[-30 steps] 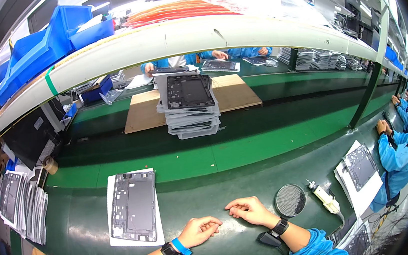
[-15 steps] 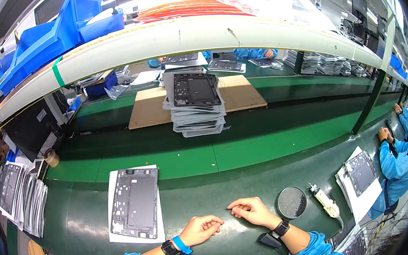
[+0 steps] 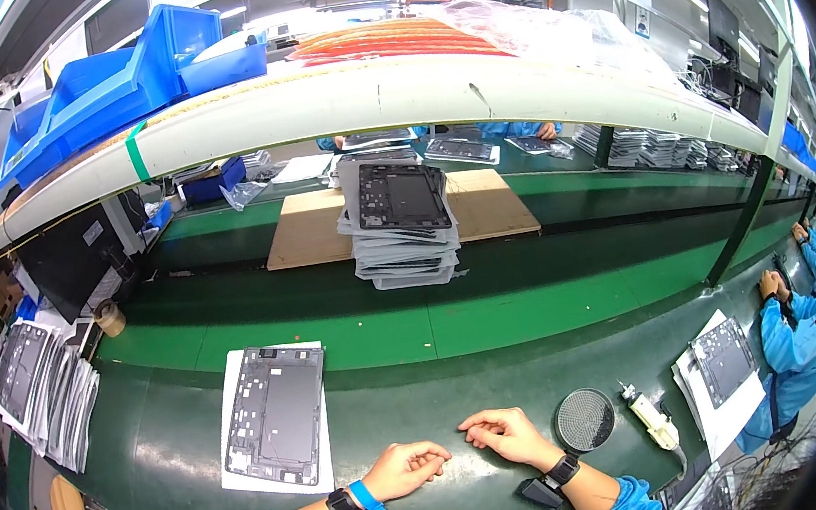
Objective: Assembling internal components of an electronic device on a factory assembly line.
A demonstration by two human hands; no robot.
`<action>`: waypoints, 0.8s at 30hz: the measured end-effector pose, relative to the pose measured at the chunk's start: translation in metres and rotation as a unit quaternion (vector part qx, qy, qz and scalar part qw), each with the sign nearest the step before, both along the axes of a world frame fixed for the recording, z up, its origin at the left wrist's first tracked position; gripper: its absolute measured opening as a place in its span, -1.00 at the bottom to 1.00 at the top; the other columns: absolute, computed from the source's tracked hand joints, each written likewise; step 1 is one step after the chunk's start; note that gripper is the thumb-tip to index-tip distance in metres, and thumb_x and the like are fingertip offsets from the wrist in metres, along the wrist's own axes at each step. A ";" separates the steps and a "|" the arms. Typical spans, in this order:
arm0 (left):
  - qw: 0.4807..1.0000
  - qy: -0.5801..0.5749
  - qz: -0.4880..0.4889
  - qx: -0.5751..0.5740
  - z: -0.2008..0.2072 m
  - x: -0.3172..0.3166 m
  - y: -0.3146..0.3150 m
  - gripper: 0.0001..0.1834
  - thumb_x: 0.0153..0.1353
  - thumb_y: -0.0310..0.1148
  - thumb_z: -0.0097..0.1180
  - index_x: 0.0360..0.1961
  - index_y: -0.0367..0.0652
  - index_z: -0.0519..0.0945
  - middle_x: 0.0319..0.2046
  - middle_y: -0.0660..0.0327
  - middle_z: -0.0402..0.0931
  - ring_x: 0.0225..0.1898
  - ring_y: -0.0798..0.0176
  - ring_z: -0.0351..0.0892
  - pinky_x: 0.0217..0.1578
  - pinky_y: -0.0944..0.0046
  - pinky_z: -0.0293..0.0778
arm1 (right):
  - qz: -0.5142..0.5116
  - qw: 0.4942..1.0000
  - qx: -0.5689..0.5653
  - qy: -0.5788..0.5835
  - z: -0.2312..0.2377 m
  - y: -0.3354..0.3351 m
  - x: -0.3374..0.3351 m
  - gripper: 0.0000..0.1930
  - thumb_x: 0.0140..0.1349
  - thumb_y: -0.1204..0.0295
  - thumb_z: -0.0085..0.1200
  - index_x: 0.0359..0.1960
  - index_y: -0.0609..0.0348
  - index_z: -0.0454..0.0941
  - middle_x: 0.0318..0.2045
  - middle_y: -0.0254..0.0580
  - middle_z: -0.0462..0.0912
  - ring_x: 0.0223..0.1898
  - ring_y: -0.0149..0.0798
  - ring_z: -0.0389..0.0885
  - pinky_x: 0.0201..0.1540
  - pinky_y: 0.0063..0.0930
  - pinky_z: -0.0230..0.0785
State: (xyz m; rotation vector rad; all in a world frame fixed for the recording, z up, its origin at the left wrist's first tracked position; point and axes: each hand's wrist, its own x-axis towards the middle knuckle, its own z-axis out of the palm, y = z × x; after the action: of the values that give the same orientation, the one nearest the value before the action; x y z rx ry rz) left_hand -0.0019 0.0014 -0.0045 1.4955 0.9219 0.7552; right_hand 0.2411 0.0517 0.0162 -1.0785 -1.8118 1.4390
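My left hand [image 3: 404, 470] rests above the dark green bench [image 3: 382, 384], its fingers loosely bent and nothing visible in them. A blue band and a black strap circle that wrist. Facing it, a small gap away, my right hand [image 3: 509, 437] is also empty, fingers half extended and slightly apart, with a black strap on the wrist. Left of my left hand lies a dark tablet-like panel [image 3: 280, 411] with small white patches, on white sheets [image 3: 234, 456]. Close to my right hand are a round, perforated grey disc [image 3: 585, 420] and a cream-coloured, corded hand tool [image 3: 651, 419].
A stack of interleaved panels [image 3: 404, 240] stands ahead on a wooden board [image 3: 305, 234]. More panels are piled at the left [image 3: 46, 392] and right [image 3: 724, 360]. A white shelf [image 3: 340, 97] spans above, carrying blue bins [image 3: 108, 93]. A co-worker in blue [image 3: 808, 340] sits at right.
The view has tilted slightly upward, so the bench and shelf sit lower in the picture. Both hands keep nearly the same pose and spacing.
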 end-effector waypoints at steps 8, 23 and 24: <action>1.000 0.006 0.002 0.011 -0.001 0.000 0.001 -0.78 0.32 -0.44 0.05 -0.06 -0.16 0.64 -0.36 0.30 0.67 -0.38 0.52 0.58 -0.35 0.46 0.53 | -0.004 1.000 -0.005 0.000 0.001 -0.001 -0.001 -0.79 0.32 0.45 0.09 -0.07 0.23 0.64 -0.36 -0.24 0.72 -0.36 -0.50 0.65 -0.23 -0.58 0.52; 1.000 -0.010 0.007 0.009 -0.005 0.000 0.001 -0.80 0.32 -0.39 0.12 -0.08 -0.17 0.65 -0.38 0.30 0.68 -0.41 0.52 0.59 -0.36 0.46 0.53 | -0.002 1.000 0.001 -0.002 -0.002 0.000 0.001 -0.80 0.31 0.47 0.09 -0.08 0.23 0.64 -0.38 -0.26 0.72 -0.37 -0.51 0.64 -0.25 -0.59 0.51; 1.000 -0.009 0.006 0.010 -0.005 0.001 0.001 -0.80 0.32 -0.39 0.12 -0.08 -0.17 0.65 -0.38 0.30 0.68 -0.41 0.52 0.59 -0.36 0.46 0.53 | -0.002 1.000 0.002 -0.002 -0.001 0.000 0.001 -0.80 0.31 0.47 0.09 -0.08 0.23 0.64 -0.38 -0.26 0.72 -0.37 -0.51 0.64 -0.25 -0.59 0.51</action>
State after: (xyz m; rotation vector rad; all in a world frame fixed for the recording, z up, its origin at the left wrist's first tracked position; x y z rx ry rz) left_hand -0.0013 0.0024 -0.0094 1.4996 0.9132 0.7886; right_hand 0.2420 0.0514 0.0149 -1.0821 -1.8135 1.4316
